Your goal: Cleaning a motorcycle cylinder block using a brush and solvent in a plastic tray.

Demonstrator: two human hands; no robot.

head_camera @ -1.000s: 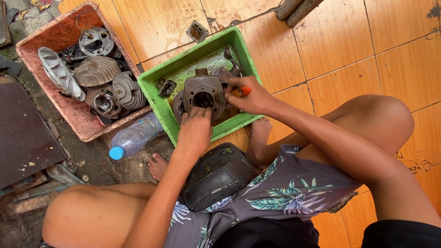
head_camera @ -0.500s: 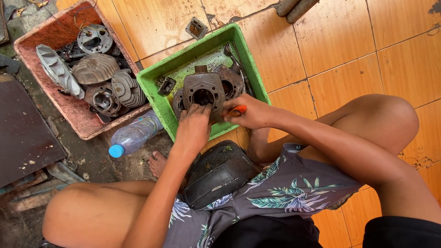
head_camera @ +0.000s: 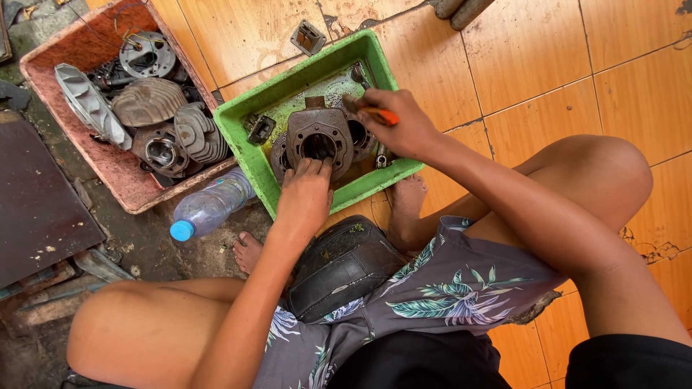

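Two hands, left hand [head_camera: 306, 196] on gritty finned engine cylinder [head_camera: 318, 138], right hand [head_camera: 402, 124] gripping orange-handled tool [head_camera: 378, 115]

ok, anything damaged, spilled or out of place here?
Some wear shows. The floor tile by the person's knee is cracked and chipped. The green tray has a dirty, wet-looking film on its bottom. A plastic bottle lies on its side between the trays. The engine cylinder under both hands looks grimy but intact.
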